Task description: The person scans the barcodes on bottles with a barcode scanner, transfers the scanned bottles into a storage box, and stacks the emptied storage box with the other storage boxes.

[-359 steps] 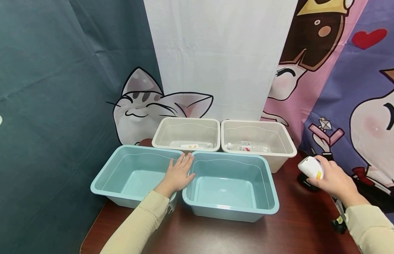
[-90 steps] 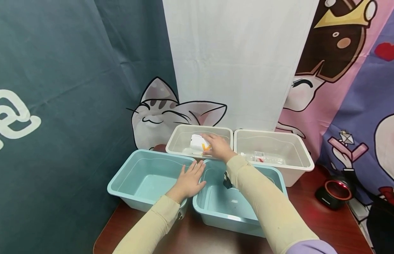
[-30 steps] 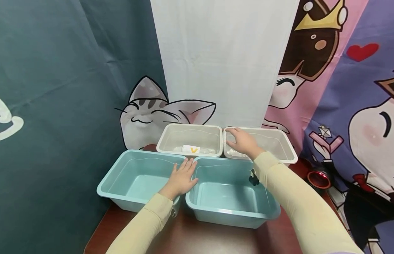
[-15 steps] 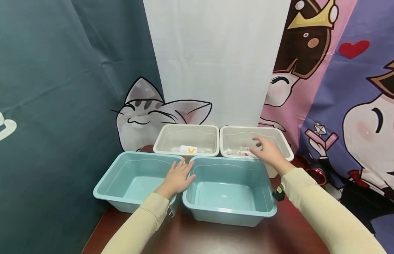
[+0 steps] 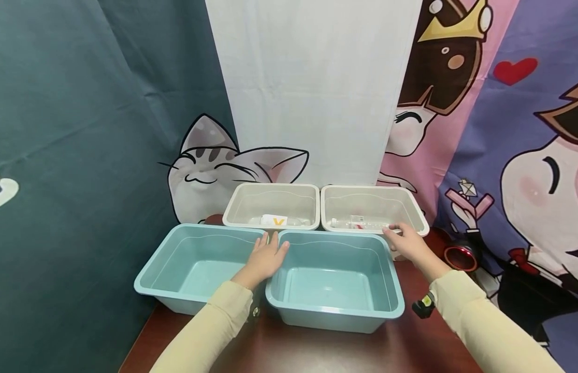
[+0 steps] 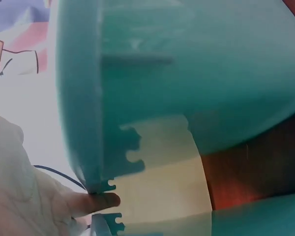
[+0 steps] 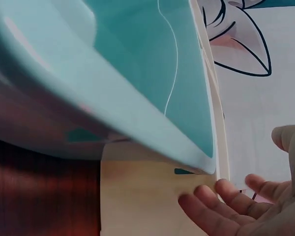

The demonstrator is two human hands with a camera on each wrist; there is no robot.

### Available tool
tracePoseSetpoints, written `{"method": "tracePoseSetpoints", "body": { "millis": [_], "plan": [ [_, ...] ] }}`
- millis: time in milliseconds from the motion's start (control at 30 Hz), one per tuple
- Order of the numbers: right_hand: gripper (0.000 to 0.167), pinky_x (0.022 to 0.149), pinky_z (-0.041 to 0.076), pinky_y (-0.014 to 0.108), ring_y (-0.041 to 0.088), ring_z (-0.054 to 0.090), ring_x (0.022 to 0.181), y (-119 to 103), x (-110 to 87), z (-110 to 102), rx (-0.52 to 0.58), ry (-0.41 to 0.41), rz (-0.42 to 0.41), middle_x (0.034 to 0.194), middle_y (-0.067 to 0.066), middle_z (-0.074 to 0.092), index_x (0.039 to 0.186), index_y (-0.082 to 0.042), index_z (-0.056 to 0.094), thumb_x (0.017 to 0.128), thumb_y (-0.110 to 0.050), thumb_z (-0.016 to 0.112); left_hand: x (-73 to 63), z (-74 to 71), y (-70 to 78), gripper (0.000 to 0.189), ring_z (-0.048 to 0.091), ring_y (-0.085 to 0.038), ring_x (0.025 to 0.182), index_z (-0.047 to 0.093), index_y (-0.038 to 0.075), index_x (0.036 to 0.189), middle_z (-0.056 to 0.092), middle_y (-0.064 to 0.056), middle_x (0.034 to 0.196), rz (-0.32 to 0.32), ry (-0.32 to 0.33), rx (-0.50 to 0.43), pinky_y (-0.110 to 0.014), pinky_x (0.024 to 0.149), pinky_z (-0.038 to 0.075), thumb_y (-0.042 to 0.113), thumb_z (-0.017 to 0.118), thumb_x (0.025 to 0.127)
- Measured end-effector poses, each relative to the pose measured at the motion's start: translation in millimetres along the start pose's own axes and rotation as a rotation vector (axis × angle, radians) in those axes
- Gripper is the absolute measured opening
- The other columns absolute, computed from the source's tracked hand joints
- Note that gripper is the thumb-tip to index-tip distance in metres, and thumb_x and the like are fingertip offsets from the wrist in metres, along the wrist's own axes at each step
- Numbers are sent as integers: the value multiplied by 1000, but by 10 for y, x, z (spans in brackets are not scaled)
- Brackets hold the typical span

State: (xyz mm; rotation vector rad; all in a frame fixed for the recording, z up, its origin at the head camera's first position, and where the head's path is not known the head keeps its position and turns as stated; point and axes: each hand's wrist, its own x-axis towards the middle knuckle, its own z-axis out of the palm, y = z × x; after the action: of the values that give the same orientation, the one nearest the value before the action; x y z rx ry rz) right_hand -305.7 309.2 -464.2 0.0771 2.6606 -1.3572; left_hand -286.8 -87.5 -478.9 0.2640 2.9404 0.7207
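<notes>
My left hand (image 5: 263, 260), fingers spread, rests over the adjoining rims of the left blue bin (image 5: 177, 296) and the right blue bin (image 5: 335, 311). In the left wrist view one digit (image 6: 96, 202) extends between the two rims. My right hand (image 5: 407, 243) holds nothing, its fingers loosely bent beside the front right corner of the right cream bin (image 5: 370, 192). A clear plastic bottle (image 5: 357, 224) lies in that bin. In the left cream bin (image 5: 272, 189) lies a white item with an orange V mark (image 5: 273, 220), among clear plastic whose shape is partly hidden.
A black scanner-like device with a glowing red ring (image 5: 460, 258) stands at the right of the dark wooden table (image 5: 293, 352). Printed cloth backdrops (image 5: 317, 93) hang close behind the bins. The cream bins stand directly behind the blue ones.
The right hand carried the white item from near the ring-lit device into the left cream bin and let go. It then moved right, past the right cream bin. The left hand stayed put.
</notes>
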Motion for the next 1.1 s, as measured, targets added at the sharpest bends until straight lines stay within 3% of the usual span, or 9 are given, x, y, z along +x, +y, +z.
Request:
{"method": "tracePoseSetpoints", "body": {
  "millis": [200,367,600,733,833,967,1100],
  "plan": [
    [99,80,60,53,38,68,104,104,-53,-59,198,-160,163,132,38,51,152,15,22,100,-69,33,41,-3,98,76,11,-37,155,29,-2,157,28,-20,163,-109,-10,-178,-53,124,6,54,19,106],
    [108,81,58,54,35,66,102,171,-85,-128,314,-273,228,126,30,57,151,15,22,95,-78,25,59,-4,160,76,16,-38,154,29,0,158,29,-19,163,-129,-22,-202,-54,124,10,56,21,106],
    [111,81,58,54,41,64,107,225,-122,-181,369,-307,236,140,41,44,151,17,18,96,-79,20,62,-67,249,83,34,-45,145,18,5,162,34,-22,160,-165,-124,-229,-63,115,29,63,19,104],
    [112,82,58,54,40,64,107,255,-116,-201,405,-306,242,143,42,40,151,17,18,95,-80,18,99,-90,257,87,29,-46,147,18,7,162,28,-22,163,-158,-169,-366,-66,114,26,69,14,101],
    [114,83,58,52,37,64,105,289,-110,-216,436,-311,243,144,42,39,152,17,17,94,-81,17,102,-83,211,90,39,-50,141,32,7,158,37,-26,157,-160,-179,-525,-71,103,38,71,10,99],
    [118,85,58,51,33,64,100,326,-149,-243,477,-327,267,135,39,45,152,18,16,92,-84,19,34,-80,123,96,63,-48,113,48,8,149,56,-30,135,-210,-218,-696,-62,73,58,77,9,94],
    [120,86,58,53,34,67,99,349,-248,-274,513,-349,310,125,31,56,153,15,15,90,-87,22,-29,-109,84,102,63,-48,112,43,8,152,56,-32,131,-218,-264,-743,-51,63,61,83,11,90]
  ]
}}
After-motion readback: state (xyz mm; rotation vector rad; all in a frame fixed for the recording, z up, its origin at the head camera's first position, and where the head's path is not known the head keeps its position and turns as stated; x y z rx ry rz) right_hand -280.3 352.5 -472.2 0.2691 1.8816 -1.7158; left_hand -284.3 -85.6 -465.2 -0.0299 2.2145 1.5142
